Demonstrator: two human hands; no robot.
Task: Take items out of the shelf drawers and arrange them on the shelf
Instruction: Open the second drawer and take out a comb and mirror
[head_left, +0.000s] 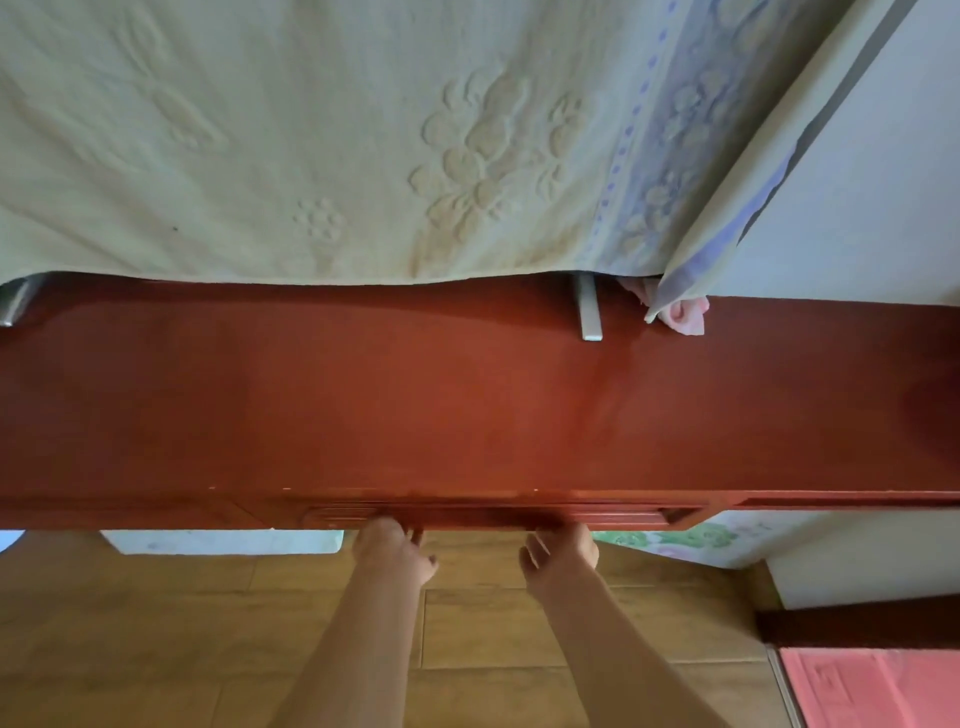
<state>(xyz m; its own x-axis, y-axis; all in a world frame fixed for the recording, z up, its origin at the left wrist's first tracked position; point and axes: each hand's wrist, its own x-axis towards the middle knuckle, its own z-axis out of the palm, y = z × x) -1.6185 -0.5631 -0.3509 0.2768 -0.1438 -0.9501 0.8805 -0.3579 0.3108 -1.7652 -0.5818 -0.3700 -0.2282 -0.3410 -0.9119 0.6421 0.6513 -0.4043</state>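
**Both Hands at the Drawer Front**

At the far left of the frame, a grey metal foot (13, 306) protruded from under the cream towel (311, 130) that hung across the top. The red-brown shelf (415, 405) spanned the middle of the frame. The drawer (493, 515) sat along the shelf's lower front edge, at bottom centre. Your left hand (389, 548) touched the drawer front left of centre. Your right hand (563, 551) touched it just to the right, thumb extended leftward. The fingertips of both hands were hidden at the drawer's edge, so you could not tell whether either hand gripped it. Further right, a white strip (590, 312) and a pink cloth (685, 314) rested on the shelf. A red mat (872, 686) occupied the lower right corner.
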